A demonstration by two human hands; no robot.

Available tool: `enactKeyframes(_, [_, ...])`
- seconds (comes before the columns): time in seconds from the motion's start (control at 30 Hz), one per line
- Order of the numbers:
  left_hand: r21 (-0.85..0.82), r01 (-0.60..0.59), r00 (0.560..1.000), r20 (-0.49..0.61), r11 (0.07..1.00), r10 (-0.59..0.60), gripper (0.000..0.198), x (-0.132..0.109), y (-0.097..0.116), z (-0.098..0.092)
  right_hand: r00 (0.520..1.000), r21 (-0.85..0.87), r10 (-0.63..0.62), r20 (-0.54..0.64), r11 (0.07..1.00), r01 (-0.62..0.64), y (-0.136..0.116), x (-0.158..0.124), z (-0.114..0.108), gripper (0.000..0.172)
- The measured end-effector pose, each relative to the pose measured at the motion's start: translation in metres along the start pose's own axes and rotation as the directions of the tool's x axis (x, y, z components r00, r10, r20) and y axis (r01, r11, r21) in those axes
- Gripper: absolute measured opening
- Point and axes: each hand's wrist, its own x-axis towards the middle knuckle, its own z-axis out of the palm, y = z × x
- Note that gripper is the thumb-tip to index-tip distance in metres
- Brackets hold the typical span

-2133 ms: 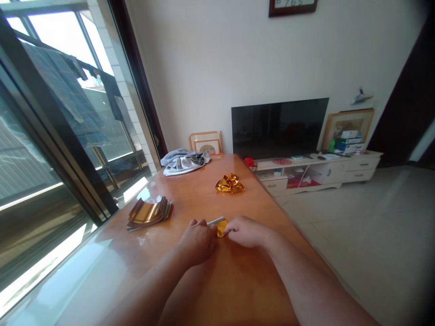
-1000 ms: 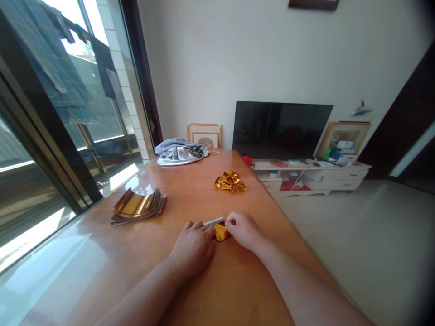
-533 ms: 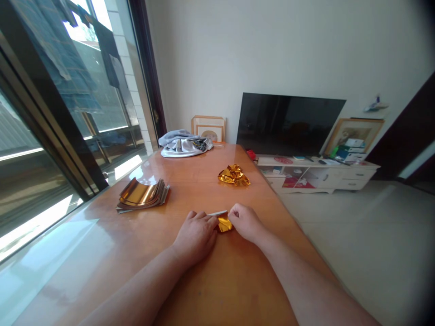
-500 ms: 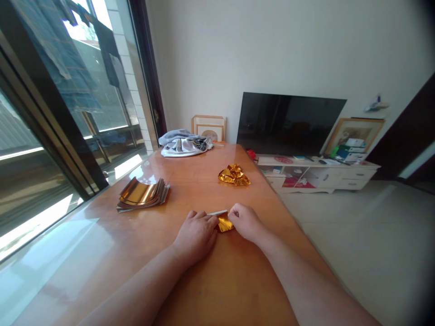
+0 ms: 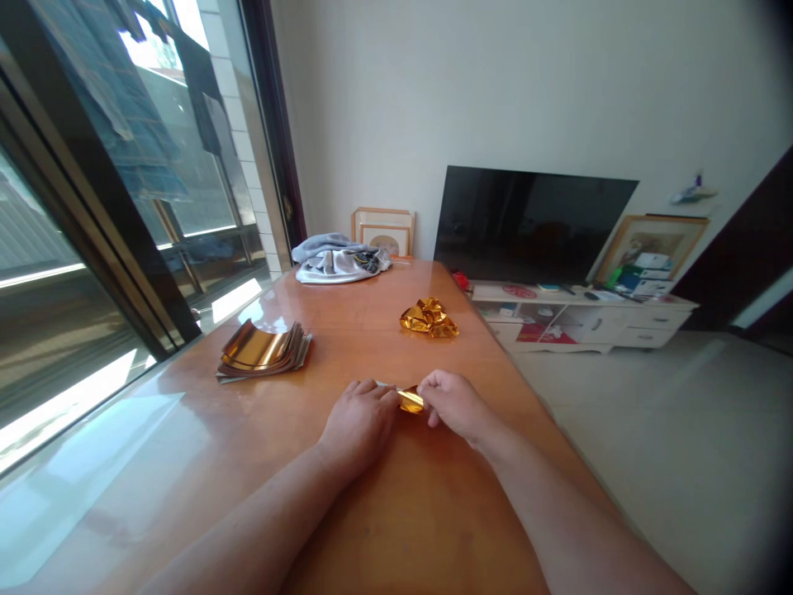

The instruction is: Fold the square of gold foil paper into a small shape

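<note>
A sheet of gold foil paper (image 5: 410, 402) lies partly folded on the wooden table, between my two hands. My left hand (image 5: 360, 419) covers its left end, with fingers closed and pressing it down. At the right end, my right hand (image 5: 454, 405) pinches the paper between thumb and fingers. Much of the sheet is hidden under my fingers; a strip of its pale edge shows at the back. To the left, a curved stack of gold foil sheets (image 5: 263, 349) rests on the table. Further back, shaped gold foil pieces (image 5: 429, 319) sit close together.
The wooden table (image 5: 396, 529) runs away from me to the wall. A pile of grey cloth (image 5: 338, 260) lies at its far end, before framed pictures (image 5: 390, 235). Right of the table are a television (image 5: 533, 223) and a low white cabinet (image 5: 595, 324). A glass door (image 5: 124, 248) is at the left.
The gold foil between my hands shows as a narrower strip, its front edge turned up. My right hand has opened out slightly at the lower fingers; my left hand stays nearly in place.
</note>
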Motion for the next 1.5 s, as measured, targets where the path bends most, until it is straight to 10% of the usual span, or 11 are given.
enactKeyframes(0.13, [-0.007, 0.005, 1.0, -0.017, 1.0, -0.005, 0.023, 0.0, -0.003, 0.003, 0.956, -0.245, -0.281, -0.085, 0.936, 0.253, -0.007, -0.006, -0.011, 0.012])
enactKeyframes(0.27, [-0.068, -0.02, 0.999, -0.035, 0.997, 0.018, 0.022, 0.001, -0.005, 0.004, 0.854, -0.441, -0.512, 0.096, 0.747, 0.498, -0.024, -0.021, -0.018, 0.044])
enactKeyframes(0.4, [-0.12, -0.038, 0.999, -0.03, 0.992, 0.035, 0.022, 0.001, -0.004, 0.0, 0.853, -0.55, -0.447, 0.271, 0.655, 0.518, -0.029, -0.026, -0.014, 0.048])
enactKeyframes(0.73, [-0.152, 0.071, 0.997, 0.044, 0.986, -0.065, 0.023, -0.004, -0.008, 0.005, 0.867, -0.647, -0.42, 0.269, 0.588, 0.486, -0.018, -0.022, -0.003, 0.005])
enactKeyframes(1.5, [-0.115, 0.041, 0.996, 0.086, 0.993, -0.031, 0.024, -0.006, -0.009, -0.002, 0.918, -0.542, -0.297, 0.264, 0.741, 0.396, -0.009, -0.013, -0.015, 0.011])
